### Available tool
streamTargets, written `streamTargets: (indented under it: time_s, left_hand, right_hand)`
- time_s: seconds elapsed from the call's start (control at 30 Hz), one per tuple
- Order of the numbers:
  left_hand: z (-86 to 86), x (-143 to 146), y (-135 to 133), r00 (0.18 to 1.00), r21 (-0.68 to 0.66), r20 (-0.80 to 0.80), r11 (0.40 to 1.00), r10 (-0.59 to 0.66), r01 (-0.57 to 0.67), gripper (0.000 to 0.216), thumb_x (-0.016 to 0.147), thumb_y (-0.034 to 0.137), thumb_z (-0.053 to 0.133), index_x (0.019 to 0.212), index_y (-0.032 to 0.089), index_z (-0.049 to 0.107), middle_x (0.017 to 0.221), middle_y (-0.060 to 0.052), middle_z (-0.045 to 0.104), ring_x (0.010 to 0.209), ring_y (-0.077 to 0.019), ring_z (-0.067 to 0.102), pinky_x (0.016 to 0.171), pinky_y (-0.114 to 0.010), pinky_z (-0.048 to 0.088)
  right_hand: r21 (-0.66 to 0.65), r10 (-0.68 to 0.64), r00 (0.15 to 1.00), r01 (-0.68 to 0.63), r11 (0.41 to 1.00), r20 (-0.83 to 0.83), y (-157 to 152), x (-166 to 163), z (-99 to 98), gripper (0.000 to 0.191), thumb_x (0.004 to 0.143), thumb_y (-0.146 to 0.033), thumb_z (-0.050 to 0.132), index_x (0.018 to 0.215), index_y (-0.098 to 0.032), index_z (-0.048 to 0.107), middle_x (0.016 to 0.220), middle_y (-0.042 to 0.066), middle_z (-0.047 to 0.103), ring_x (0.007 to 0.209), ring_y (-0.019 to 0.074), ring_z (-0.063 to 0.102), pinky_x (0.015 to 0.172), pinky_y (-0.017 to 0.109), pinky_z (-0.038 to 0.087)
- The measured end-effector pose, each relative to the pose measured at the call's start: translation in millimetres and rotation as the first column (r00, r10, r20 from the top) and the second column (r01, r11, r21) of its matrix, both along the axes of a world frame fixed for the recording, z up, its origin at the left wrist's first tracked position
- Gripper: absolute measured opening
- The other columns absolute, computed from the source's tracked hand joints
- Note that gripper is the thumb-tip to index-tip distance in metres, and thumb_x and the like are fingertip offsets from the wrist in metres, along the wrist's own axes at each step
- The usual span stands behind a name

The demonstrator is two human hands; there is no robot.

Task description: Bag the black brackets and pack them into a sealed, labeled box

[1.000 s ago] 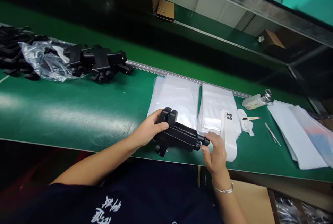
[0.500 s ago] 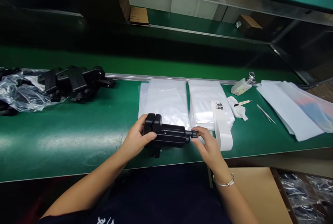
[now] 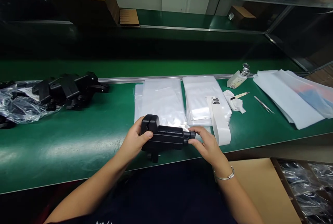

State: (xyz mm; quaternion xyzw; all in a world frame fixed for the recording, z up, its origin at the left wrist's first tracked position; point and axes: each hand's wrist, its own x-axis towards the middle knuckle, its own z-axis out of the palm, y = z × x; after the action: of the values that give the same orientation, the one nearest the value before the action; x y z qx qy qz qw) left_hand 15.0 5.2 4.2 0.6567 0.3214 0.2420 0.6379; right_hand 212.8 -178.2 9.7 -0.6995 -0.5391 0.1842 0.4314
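A black plastic holder [image 3: 162,137] is held level above the near edge of the green bench [image 3: 78,137]. My left hand [image 3: 134,142] wraps round its thick left end, thumb on top. My right hand [image 3: 206,146] pinches the small knob at its right end. Just behind lie two stacks of clear plastic bags [image 3: 162,101], and a white label strip [image 3: 220,120] rests over the right stack.
Several more black holders [image 3: 69,88] and crumpled plastic wrap [image 3: 18,101] lie at the left. A small bottle [image 3: 238,78], tweezers [image 3: 264,104], a swab and white sheets [image 3: 288,95] sit at the right. An open cardboard box [image 3: 262,189] stands below the bench edge.
The view has swung so the bench looks level. Both hands keep hold of the black holder, which has turned from slanted to level; my right fingers have shifted on its end knob.
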Motion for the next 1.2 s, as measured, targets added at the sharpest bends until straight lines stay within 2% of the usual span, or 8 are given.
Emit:
streamTargets:
  time_s: [0.13,0.23,0.4,0.63,0.7,0.8,1.03,1.2]
  left_hand:
    - [4.2,-1,-3,0.999,0.117,0.033,0.993,0.018,-0.022,0.066,0.065,0.062,0.074,0.113,0.019,0.059,0.098,-0.006,0.064,0.088,-0.0229,0.061,0.074,-0.030,0.050]
    - [5.0,1,-5,0.999,0.114,0.047,0.993,0.006,-0.012,0.065,0.066,0.061,0.074,0.113,0.019,0.058,0.098,-0.006,0.063,0.087,-0.0217,0.061,0.073,-0.029,0.050]
    - [-2.6,13,-4,0.996,-0.063,0.088,0.998,0.014,-0.009,0.059,0.071,0.061,0.072,0.110,0.019,0.060,0.098,-0.005,0.062,0.091,-0.0204,0.059,0.076,-0.027,0.048]
    - [-0.2,28,-3,0.988,-0.284,0.146,0.959,0.059,-0.015,0.053,0.069,0.057,0.075,0.098,0.015,0.061,0.085,-0.002,0.060,0.075,-0.0148,0.056,0.066,-0.023,0.046]
    - [0.7,29,-3,0.987,-0.283,0.146,0.959,0.070,-0.026,0.053,0.069,0.058,0.075,0.098,0.016,0.060,0.086,-0.002,0.060,0.075,-0.0145,0.056,0.065,-0.023,0.046]
    - [-0.5,30,-5,0.987,-0.230,0.141,0.972,0.082,-0.048,0.056,0.070,0.061,0.073,0.101,0.016,0.061,0.090,-0.004,0.062,0.081,-0.0175,0.058,0.069,-0.025,0.047]
    - [-12.9,33,-9,0.981,-0.077,0.155,0.991,0.118,-0.107,0.060,0.076,0.066,0.063,0.111,0.018,0.059,0.102,-0.006,0.062,0.098,-0.0221,0.057,0.084,-0.031,0.046]
    - [-18.5,36,-8,0.983,-0.150,0.122,0.982,0.136,-0.117,0.055,0.080,0.067,0.057,0.104,0.018,0.060,0.092,-0.003,0.060,0.086,-0.0183,0.056,0.075,-0.027,0.045]
  right_hand:
    - [-0.037,-0.030,0.992,0.026,0.999,-0.119,-2,2,-3.9,0.027,0.093,-0.039,0.053,0.115,-0.023,0.058,0.096,0.005,0.067,0.089,0.0200,0.065,0.077,0.032,0.054]
    - [-0.036,-0.053,0.983,0.047,0.998,-0.177,-2,3,-4.7,0.027,0.093,-0.039,0.054,0.114,-0.023,0.059,0.096,0.005,0.066,0.090,0.0196,0.063,0.078,0.031,0.051]
    - [-0.082,-0.112,0.950,0.092,0.992,-0.290,2,3,-7.5,0.029,0.093,-0.041,0.053,0.115,-0.023,0.060,0.091,0.003,0.063,0.083,0.0178,0.060,0.075,0.030,0.048]
    - [-0.052,-0.141,0.881,0.131,0.990,-0.452,1,6,-17.7,0.039,0.091,-0.043,0.056,0.125,-0.023,0.055,0.087,0.002,0.058,0.079,0.0159,0.058,0.073,0.029,0.049]
    - [-0.039,-0.164,0.872,0.164,0.986,-0.461,0,5,-19.9,0.044,0.089,-0.044,0.059,0.127,-0.023,0.054,0.094,0.003,0.062,0.085,0.0176,0.060,0.078,0.031,0.050]
    - [-0.076,-0.190,0.868,0.174,0.982,-0.458,4,1,-21.3,0.037,0.088,-0.049,0.058,0.111,-0.020,0.064,0.097,0.006,0.067,0.090,0.0212,0.062,0.080,0.033,0.050]
    - [-0.089,-0.261,0.811,0.252,0.964,-0.524,17,-8,-23.7,0.031,0.084,-0.050,0.062,0.086,-0.019,0.065,0.080,0.003,0.067,0.077,0.0187,0.061,0.074,0.030,0.048]
    - [0.017,-0.133,0.755,0.187,0.982,-0.643,18,-5,-31.7,0.027,0.083,-0.041,0.068,0.103,-0.023,0.063,0.096,0.003,0.067,0.092,0.0182,0.061,0.086,0.031,0.047]
